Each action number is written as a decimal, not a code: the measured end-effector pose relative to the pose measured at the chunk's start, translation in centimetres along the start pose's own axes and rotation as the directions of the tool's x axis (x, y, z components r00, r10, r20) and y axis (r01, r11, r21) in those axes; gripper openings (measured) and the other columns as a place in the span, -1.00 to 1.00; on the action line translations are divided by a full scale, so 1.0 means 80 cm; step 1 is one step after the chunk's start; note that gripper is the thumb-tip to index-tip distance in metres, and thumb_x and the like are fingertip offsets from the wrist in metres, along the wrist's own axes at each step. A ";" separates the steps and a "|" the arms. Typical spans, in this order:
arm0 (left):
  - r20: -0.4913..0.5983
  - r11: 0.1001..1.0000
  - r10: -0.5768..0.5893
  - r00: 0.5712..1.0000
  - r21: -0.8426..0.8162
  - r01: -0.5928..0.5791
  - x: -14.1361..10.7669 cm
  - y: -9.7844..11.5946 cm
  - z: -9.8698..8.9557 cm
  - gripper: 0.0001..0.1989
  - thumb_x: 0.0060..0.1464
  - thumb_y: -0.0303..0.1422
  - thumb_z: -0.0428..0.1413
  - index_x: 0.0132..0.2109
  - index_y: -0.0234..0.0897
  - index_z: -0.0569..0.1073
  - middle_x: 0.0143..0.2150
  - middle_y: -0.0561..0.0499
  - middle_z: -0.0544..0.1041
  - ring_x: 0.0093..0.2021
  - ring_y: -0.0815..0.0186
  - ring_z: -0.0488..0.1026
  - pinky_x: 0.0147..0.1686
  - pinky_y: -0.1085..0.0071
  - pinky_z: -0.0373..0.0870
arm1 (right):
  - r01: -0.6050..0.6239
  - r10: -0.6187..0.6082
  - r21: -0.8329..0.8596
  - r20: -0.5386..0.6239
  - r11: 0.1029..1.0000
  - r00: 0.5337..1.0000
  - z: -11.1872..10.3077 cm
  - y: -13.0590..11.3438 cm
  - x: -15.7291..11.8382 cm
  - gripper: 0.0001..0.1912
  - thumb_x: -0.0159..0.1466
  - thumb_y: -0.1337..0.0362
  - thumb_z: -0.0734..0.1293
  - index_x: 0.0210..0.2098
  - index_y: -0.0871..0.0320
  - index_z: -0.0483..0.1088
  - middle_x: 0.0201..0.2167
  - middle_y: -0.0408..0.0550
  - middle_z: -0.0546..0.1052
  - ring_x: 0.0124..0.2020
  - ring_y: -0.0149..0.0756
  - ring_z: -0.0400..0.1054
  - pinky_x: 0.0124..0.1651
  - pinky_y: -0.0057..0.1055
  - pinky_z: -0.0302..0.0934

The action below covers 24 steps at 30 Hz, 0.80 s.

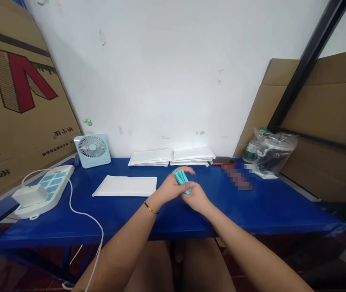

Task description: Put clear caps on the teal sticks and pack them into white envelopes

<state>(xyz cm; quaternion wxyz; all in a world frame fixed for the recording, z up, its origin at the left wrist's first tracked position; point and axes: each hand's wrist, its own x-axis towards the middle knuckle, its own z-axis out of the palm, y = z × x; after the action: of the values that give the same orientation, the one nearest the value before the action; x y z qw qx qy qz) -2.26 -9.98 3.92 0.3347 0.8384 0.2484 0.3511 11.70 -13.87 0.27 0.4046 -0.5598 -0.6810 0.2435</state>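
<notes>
I see the blue table [246,213] as the largest thing, with one white pack [126,185] lying flat on it, beside the left wrist. The left hand [170,190] comes in from the lower left, its thumb laid across the teal sticks [180,178] and its other fingers stretched behind them. The right hand [198,199] comes from the lower right and curls around their lower end; some of its fingers I cannot see. So both grips are narrow and hold the sticks, which are between the hands, over the table, leaning a little to the left. I judge them light and rather stiff, but thin, so hard bending could damage them. They look smooth; single ones may slide under weak pressure. I would hold them around the middle, thumb flat over all, lower ends supported.
</notes>
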 end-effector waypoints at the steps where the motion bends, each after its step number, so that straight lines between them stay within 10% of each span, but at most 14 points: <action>1: 0.012 0.975 -0.071 0.997 0.212 0.067 -0.010 -0.008 -0.009 -0.31 -0.11 0.02 0.13 0.13 -0.21 0.27 0.20 -0.17 0.25 0.21 0.01 0.14 0.13 0.11 0.11 | -0.032 0.032 -0.032 -0.010 0.999 0.999 -0.008 0.003 -0.002 -0.81 0.08 0.21 0.26 -0.59 0.16 0.23 -0.67 -0.16 0.36 -0.56 -0.35 0.29 -0.54 -0.50 0.06; 5: -0.221 0.538 -0.480 0.849 0.690 0.484 -0.049 -0.051 -0.035 -0.04 -0.29 0.06 0.20 0.21 -0.39 0.16 0.21 -0.43 0.17 0.22 -0.31 -0.01 0.03 -0.17 0.06 | -0.178 0.168 -0.151 -0.077 0.972 0.983 -0.046 0.016 -0.003 -0.71 0.11 0.07 0.27 -0.57 0.14 0.22 -0.71 -0.17 0.35 -0.64 -0.37 0.25 -0.56 -0.49 0.03; 9: -0.203 0.512 -0.470 0.859 0.730 0.453 -0.066 -0.069 -0.038 -0.70 0.04 -0.36 0.02 -0.12 -0.45 0.45 -0.19 -0.32 0.50 -0.08 0.00 0.42 -0.07 0.15 0.28 | -0.186 0.171 -0.213 -0.085 0.959 0.982 -0.072 0.018 -0.008 -0.70 0.11 0.06 0.27 -0.56 0.14 0.23 -0.69 -0.15 0.38 -0.64 -0.36 0.27 -0.54 -0.48 0.05; 12: -0.230 0.569 -0.407 0.884 0.693 0.443 -0.062 -0.052 -0.043 -0.75 0.02 -0.49 -0.03 -0.16 -0.35 0.47 -0.25 -0.19 0.54 -0.16 0.14 0.47 -0.11 0.26 0.31 | -0.180 0.160 -0.233 -0.103 0.956 0.982 -0.086 0.016 -0.017 -0.69 0.12 0.04 0.26 -0.56 0.15 0.24 -0.69 -0.14 0.38 -0.63 -0.35 0.28 -0.53 -0.47 0.04; 16: -0.485 0.965 -0.248 0.839 -0.049 0.257 -0.046 -0.001 -0.074 -0.63 -0.03 -0.45 0.02 -0.02 -0.31 0.37 -0.34 -0.01 0.53 -0.36 0.30 0.48 -0.27 0.38 0.40 | -0.171 0.135 -0.302 -0.137 0.938 0.981 -0.115 0.018 -0.030 -0.68 0.14 0.03 0.24 -0.56 0.15 0.24 -0.69 -0.14 0.37 -0.63 -0.34 0.27 -0.54 -0.47 0.01; 20: -0.594 0.725 -0.388 0.705 -0.669 -0.165 -0.042 0.018 -0.097 -0.47 -0.12 -0.52 0.08 0.07 -0.25 0.26 -0.25 0.03 0.52 -0.30 0.39 0.48 -0.27 0.47 0.42 | -0.170 0.104 -0.415 -0.178 0.894 0.978 -0.145 0.024 -0.039 -0.68 0.13 0.03 0.24 -0.56 0.15 0.24 -0.66 -0.13 0.38 -0.62 -0.34 0.26 -0.57 -0.48 -0.03; 24: -0.493 0.618 -0.665 0.560 -0.785 0.043 -0.073 -0.032 -0.078 -0.36 -0.12 -0.52 0.10 0.16 -0.32 0.15 -0.16 -0.14 0.50 -0.25 0.28 0.50 -0.23 0.34 0.46 | -0.179 0.115 -0.540 -0.151 0.822 0.982 -0.159 0.031 -0.048 -0.71 0.15 0.06 0.23 -0.50 0.16 0.33 -0.60 -0.09 0.43 -0.59 -0.32 0.29 -0.56 -0.47 -0.04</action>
<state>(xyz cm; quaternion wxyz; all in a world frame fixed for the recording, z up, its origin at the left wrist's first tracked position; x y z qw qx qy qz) -11.11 -9.74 2.87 0.5582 0.3439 0.3905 0.6463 23.79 -18.46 4.31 0.2435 -0.7160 -0.6533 0.0361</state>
